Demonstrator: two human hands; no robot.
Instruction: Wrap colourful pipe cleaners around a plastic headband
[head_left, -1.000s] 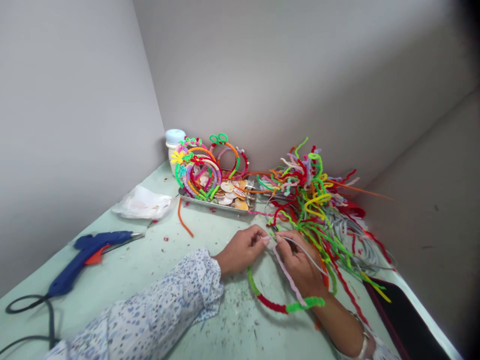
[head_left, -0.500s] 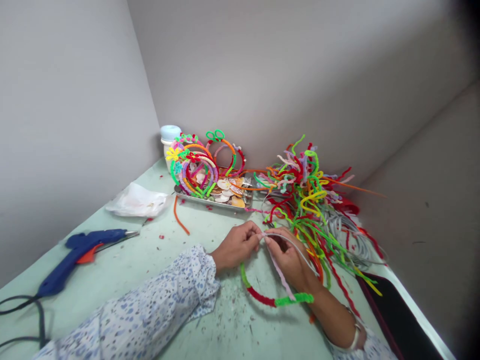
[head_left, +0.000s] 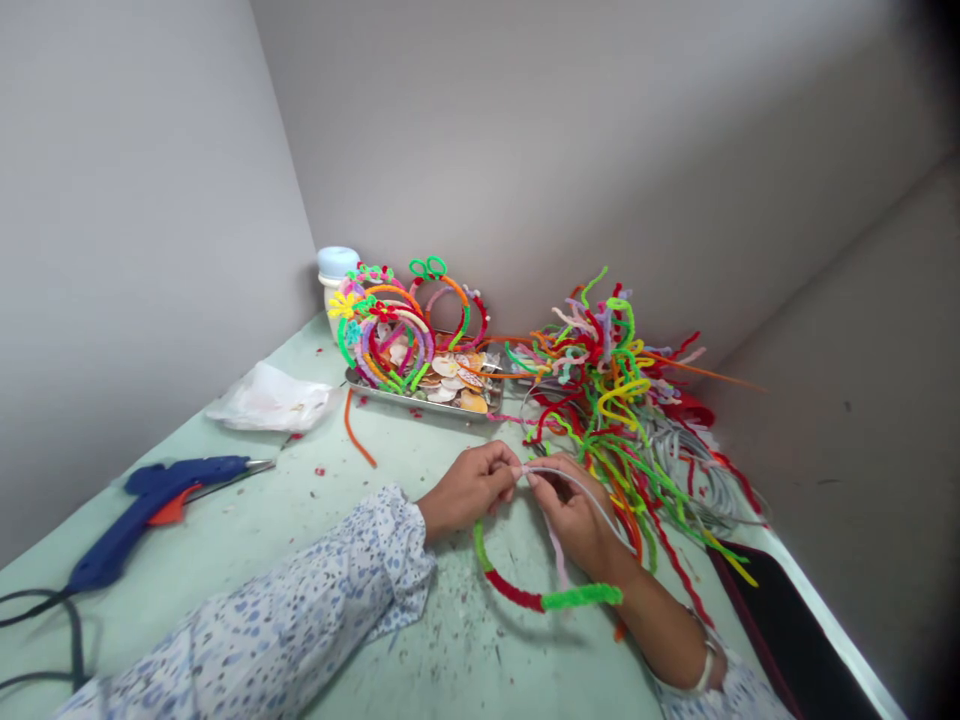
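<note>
Both hands meet over the table, fingertips nearly touching. My left hand (head_left: 474, 488) pinches a headband (head_left: 517, 592) whose lower curve is wrapped in green, red and green fuzzy stem. At the pinch, a pale pink pipe cleaner (head_left: 556, 548) lies on the bare grey part of the band (head_left: 589, 492), its loose end hanging down. My right hand (head_left: 577, 525) is closed, thumb and forefinger pressed on the pink pipe cleaner right beside the left fingertips. The grey part arches over the right hand toward the wrist. Fingers hide the exact wrapping point.
A metal tray (head_left: 427, 403) with finished headbands (head_left: 394, 345) and wooden-looking cutouts stands at the back, near a lidded jar (head_left: 337, 265). A pipe cleaner heap (head_left: 615, 390) lies right. Left are a glue gun (head_left: 161, 500) and plastic bag (head_left: 270, 398); a dark phone-like slab (head_left: 787, 630) lies right.
The pink pipe cleaner's loose end has swung slightly left and hangs shorter below the right hand. Both hands keep their pinch; the whole view has shifted a little.
</note>
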